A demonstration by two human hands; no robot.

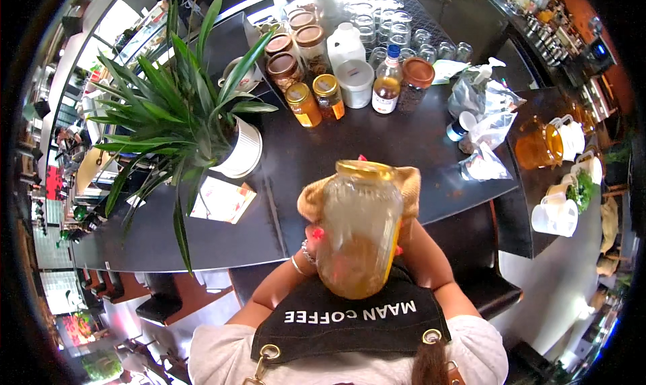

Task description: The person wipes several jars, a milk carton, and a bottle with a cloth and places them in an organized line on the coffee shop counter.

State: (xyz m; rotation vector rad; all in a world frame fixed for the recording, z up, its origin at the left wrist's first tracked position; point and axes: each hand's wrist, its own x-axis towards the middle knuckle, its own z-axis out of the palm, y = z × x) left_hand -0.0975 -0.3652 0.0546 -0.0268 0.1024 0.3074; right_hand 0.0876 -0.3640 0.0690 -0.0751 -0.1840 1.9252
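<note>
A large glass jar (361, 228) with a gold metal lid (364, 169) is held up before my chest, close to the camera. Amber colour shows in its lower part, but whether that is contents or something seen through the glass is unclear. My left hand (314, 238), with bracelets at the wrist, grips the jar's left side. A tan cloth (408, 183) is bunched behind the jar and shows on both sides of it. My right hand (399, 250) is at the jar's right side with the cloth, mostly hidden; red fingernails show beside the glass.
On the dark table (323, 132), lidded jars (303, 105), a blue-capped bottle (387, 84), a white tub (355, 82) and upturned glasses (398, 29) stand at the back. A potted plant (242, 150) overhangs a printed booklet (222, 200) at left. Plastic bags (487, 132) lie right; pitchers (555, 216) stand beyond.
</note>
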